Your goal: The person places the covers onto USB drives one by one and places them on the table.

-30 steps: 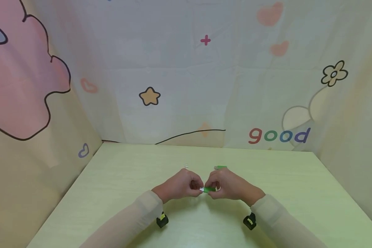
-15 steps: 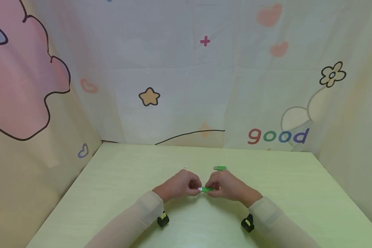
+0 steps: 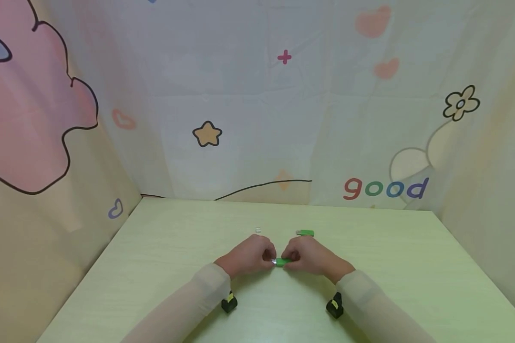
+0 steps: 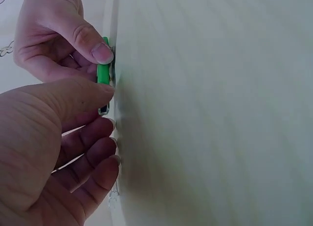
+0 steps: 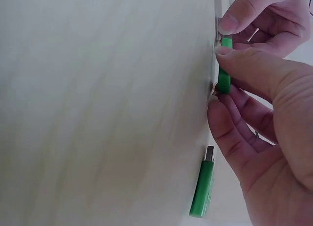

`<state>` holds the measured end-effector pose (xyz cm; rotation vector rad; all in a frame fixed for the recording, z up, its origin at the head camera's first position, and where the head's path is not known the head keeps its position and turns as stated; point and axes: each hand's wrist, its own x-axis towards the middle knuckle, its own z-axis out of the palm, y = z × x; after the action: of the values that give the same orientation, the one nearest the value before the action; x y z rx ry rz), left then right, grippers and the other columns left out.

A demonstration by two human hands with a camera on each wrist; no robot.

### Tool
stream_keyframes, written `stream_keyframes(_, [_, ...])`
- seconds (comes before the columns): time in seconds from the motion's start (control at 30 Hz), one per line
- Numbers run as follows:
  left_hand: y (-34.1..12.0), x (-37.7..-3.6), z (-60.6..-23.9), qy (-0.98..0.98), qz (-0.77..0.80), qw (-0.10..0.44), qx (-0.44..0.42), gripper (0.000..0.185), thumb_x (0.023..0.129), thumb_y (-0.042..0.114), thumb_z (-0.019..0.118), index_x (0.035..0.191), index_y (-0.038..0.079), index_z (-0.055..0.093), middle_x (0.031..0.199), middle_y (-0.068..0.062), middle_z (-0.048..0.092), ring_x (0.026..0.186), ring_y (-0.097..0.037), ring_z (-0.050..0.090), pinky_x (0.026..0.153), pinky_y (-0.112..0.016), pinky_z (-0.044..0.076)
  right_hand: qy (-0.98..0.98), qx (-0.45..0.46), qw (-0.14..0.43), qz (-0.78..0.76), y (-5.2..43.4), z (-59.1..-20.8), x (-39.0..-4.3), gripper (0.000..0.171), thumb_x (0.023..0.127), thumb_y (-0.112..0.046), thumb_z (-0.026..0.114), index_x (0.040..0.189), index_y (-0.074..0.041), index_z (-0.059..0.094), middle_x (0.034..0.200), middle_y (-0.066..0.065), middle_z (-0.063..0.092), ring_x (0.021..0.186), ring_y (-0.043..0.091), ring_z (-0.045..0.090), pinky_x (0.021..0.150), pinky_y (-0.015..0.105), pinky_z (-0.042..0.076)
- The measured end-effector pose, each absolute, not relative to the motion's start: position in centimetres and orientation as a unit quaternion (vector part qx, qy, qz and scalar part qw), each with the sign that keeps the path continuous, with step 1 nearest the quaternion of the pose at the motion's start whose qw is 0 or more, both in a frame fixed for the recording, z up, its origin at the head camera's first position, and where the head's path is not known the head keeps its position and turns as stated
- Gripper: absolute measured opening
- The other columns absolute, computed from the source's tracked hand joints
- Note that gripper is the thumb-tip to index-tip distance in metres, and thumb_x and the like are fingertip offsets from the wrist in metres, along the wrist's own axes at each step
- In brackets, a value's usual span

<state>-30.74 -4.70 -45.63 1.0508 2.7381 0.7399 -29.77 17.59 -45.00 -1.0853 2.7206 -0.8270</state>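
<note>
A small green USB stick (image 3: 284,261) with a metal plug is held just above the pale green table (image 3: 163,247) between both hands. My left hand (image 3: 271,260) pinches its plug end with thumb and curled fingers. My right hand (image 3: 292,259) pinches the green body. In the left wrist view the green USB stick (image 4: 102,73) shows between the two thumbs, with the metal plug (image 4: 103,109) under my left thumb. In the right wrist view the green USB stick (image 5: 224,78) sits between my right thumb and fingers.
A second green USB stick (image 3: 305,233) lies on the table just beyond my right hand, and shows as the second green USB stick (image 5: 202,188) in the right wrist view. A tiny clear piece (image 3: 258,230) lies beyond my left hand. Patterned cloth walls (image 3: 257,119) enclose three sides.
Both hands have drawn slightly closer together, so less of the green stick shows between them. The wrists have shifted inward a little. The second stick has not moved.
</note>
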Motion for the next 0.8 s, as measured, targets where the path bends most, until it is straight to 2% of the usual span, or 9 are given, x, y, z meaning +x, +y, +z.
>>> stream_keyframes(0.33, [-4.58,-30.72,-45.37,0.909,0.226,0.058,0.344,0.004,0.089,0.013,0.078,0.091,0.009,0.079,0.081,0.009,0.066,0.075,-0.002,0.053,0.072,-0.017,0.048,0.898,-0.342,0.070,-0.268,17.31,-44.84,-29.93,0.010,0.085,-0.009,0.083,0.094,-0.009,0.081,0.085,-0.004,0.069,0.073,0.002,0.059,0.068,0.019,0.052])
stream_keyframes(0.8, [-4.58,-30.97,-45.77,0.913,0.223,0.070,0.333,0.006,0.089,0.013,0.077,0.094,0.012,0.080,0.081,0.011,0.067,0.076,-0.003,0.054,0.073,-0.017,0.049,0.898,-0.325,0.091,-0.283,17.29,-44.29,-29.73,0.011,0.085,-0.007,0.082,0.095,-0.008,0.081,0.086,-0.002,0.069,0.074,0.003,0.060,0.070,0.020,0.054])
